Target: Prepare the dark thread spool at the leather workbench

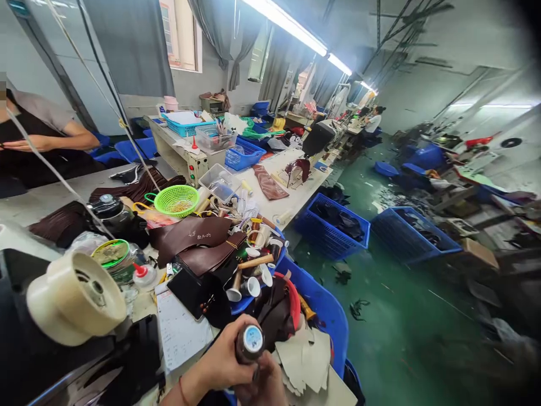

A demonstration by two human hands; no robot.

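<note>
On the far left, a cream plastic wheel (53,301); next, a flat black slab (186,287), likely weighting a handwritten white sheet (181,341); just right, the left hand (222,358) grips a dark brown cylinder (249,345), labelled end up, the right hand (270,380) curled beneath, seemingly steadying it.

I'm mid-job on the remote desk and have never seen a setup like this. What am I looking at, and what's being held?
No machine arm here: these are a person's bare hands, seen from one camera on their head, looking forward and down. The left hand has its fingers around a dark item, its pale round label facing the camera; what it is isn't clear. The right hand is at its lower end, grip partly hidden. On and around the cluttered table are brown pieces, spools, a green basket and a written sheet.
</note>
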